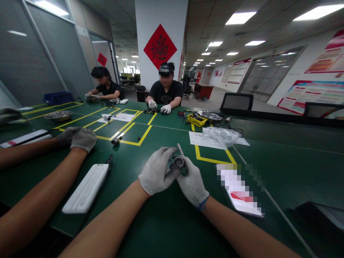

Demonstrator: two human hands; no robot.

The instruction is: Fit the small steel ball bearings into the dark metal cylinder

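Note:
In white knit gloves, my left hand [156, 172] and my right hand [192, 184] meet over the table in front of me. Both have their fingers closed around a dark round hollow part [178, 162], its ring-shaped opening facing me. A thin silver ridged rod [180, 149] sticks up just behind that part; whether it is joined on is unclear. Beneath my left fingers shows a small shiny metal bit [168, 171], too small to name. My fingertips partly hide the round part's sides.
Left of me, a co-worker's gloved hands [83, 139] work beside a white flat case [86, 188]. A dark cylinder [116, 141] lies by yellow tape lines. Clear plastic wrap [221, 136] rests on paper, near a yellow tray [197, 120]. Two people sit across the green table [161, 229].

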